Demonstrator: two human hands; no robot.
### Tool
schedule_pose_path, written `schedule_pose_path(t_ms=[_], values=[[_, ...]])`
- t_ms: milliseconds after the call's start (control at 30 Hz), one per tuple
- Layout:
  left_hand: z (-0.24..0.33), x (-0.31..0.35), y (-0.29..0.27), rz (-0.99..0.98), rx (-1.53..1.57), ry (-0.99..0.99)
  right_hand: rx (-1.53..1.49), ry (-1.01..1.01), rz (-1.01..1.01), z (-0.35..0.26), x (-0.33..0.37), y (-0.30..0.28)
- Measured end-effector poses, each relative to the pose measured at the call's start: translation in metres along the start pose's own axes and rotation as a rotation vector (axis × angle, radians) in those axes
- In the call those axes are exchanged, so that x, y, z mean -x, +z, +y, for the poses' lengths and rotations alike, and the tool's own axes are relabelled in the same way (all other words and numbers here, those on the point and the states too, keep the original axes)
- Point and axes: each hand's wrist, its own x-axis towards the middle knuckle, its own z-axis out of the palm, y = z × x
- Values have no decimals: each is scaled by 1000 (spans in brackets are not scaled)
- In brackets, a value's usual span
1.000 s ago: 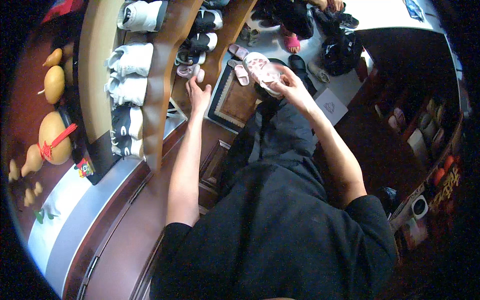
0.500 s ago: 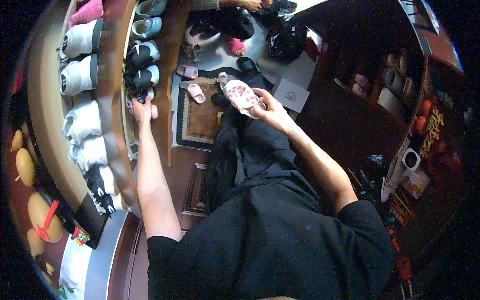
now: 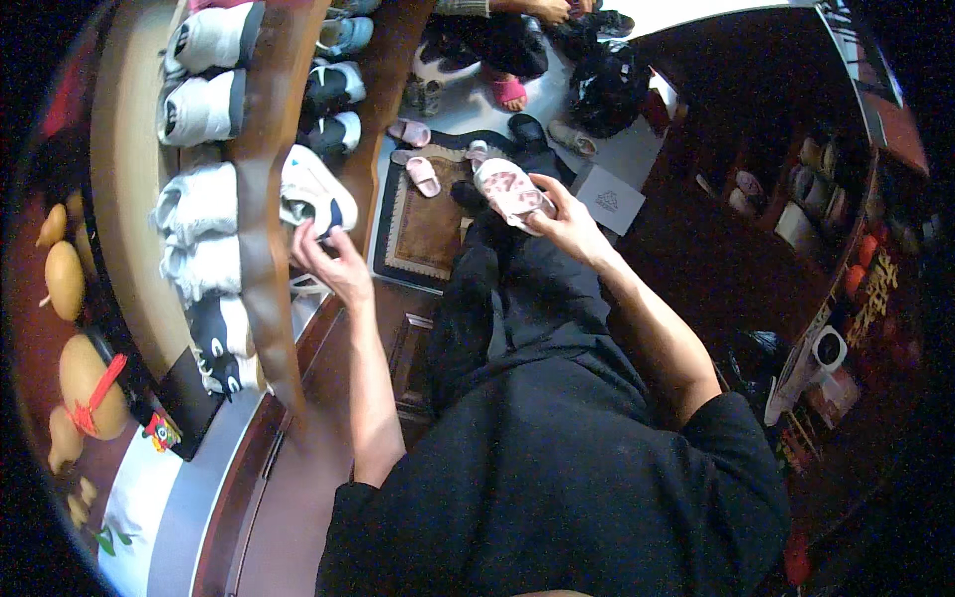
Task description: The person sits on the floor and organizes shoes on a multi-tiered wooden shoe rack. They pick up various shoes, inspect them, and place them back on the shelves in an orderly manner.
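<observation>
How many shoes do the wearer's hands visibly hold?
2: a white shoe in the left hand, a pinkish sandal in the right hand; more may be hidden.

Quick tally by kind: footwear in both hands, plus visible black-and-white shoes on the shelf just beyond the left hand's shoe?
White shoe, left hand: 1
Pink-and-white sandal, right hand: 1
Black-and-white shoes, shelf: 2
Total: 4
</observation>
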Motion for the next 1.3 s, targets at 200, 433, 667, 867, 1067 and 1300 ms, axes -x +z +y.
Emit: schedule_pose_path(t_ms=[200,433,667,867,1067,1300], values=[[66,12,-10,-108,71,142,-6,22,-3,29,0,-10],[171,23,61,-619,368,44,318,-19,-196,67,23,6],[260,23,71,-1144,806,109,40,-526,-32,77,31,52],[187,27,29,-838,555,-52,405,-306,-106,59,18,33],[67,15,-10,-464,163,-143,462,-110,-131,39,-1,21],[-38,-37,-1,-297,-68,-268,-98,-97,-106,25,-32,31]])
